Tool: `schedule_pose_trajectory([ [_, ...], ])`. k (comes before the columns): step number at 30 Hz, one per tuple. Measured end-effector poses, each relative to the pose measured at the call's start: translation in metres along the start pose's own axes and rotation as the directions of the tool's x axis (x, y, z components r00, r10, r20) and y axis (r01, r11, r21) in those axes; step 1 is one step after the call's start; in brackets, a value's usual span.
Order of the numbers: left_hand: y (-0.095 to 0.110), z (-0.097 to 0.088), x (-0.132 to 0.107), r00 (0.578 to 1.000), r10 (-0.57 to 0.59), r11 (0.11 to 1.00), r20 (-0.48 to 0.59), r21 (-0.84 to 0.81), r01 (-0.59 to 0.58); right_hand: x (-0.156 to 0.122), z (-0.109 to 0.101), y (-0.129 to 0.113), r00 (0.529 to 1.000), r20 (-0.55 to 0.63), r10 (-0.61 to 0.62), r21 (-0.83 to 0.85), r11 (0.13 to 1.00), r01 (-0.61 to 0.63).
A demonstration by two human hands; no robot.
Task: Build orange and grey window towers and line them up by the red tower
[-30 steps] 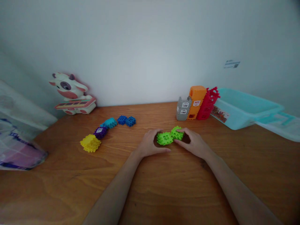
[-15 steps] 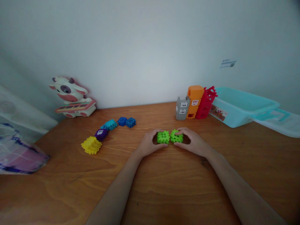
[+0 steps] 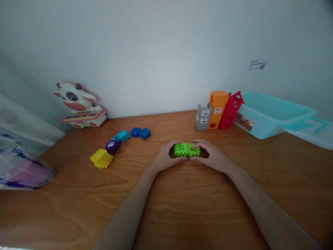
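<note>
Dim, cool light, pale grey-blue wall [image 3: 161, 62] brightest mid-frame, top-right corner dark, brown wooden table [image 3: 187, 205] dull, detail soft (white rectangular label [image 3: 257, 65] unreadable)

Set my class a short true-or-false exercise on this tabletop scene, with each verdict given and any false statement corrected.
1. Both the left hand and the right hand hold the green blocks. True.
2. The green blocks are well apart. False: they meet edge to edge.
3. The orange tower stands between the grey tower and the red tower. True.
4. The yellow block is inside the tub. False: it lies on the table.
5. The cow toy has a keyboard in front. True.
</note>
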State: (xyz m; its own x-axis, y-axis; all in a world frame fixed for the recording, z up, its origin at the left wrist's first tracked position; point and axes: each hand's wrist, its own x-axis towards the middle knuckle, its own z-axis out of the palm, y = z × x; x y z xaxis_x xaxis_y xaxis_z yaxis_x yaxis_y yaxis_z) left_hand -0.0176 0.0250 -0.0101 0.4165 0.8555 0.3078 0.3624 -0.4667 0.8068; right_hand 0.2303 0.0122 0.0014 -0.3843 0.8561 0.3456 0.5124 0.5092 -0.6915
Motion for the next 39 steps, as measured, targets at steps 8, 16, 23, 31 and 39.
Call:
schedule_pose_trajectory([
  [8,0.002,0.0,0.0,0.996,-0.077,0.996,-0.047,-0.048,0.074,-0.001,0.002,-0.003,0.997,-0.049,0.065,0.086,0.994,-0.061],
  [16,0.007,-0.003,0.003,0.988,-0.124,0.982,-0.095,-0.153,0.109,-0.001,0.003,-0.002,0.985,-0.071,0.156,0.124,0.982,-0.146],
  [23,0.006,-0.001,0.004,0.99,-0.123,0.975,-0.068,-0.193,0.108,0.0,0.004,-0.005,0.988,-0.107,0.109,0.045,0.994,-0.105],
  [31,-0.002,-0.004,0.004,0.983,-0.167,0.865,-0.076,-0.49,0.109,-0.001,0.005,0.001,0.974,-0.186,0.132,0.05,0.991,-0.125],
  [39,-0.009,-0.003,0.013,0.919,-0.283,0.666,-0.273,-0.745,-0.016,0.008,0.019,0.017,0.833,-0.365,0.416,0.519,0.833,-0.189],
])
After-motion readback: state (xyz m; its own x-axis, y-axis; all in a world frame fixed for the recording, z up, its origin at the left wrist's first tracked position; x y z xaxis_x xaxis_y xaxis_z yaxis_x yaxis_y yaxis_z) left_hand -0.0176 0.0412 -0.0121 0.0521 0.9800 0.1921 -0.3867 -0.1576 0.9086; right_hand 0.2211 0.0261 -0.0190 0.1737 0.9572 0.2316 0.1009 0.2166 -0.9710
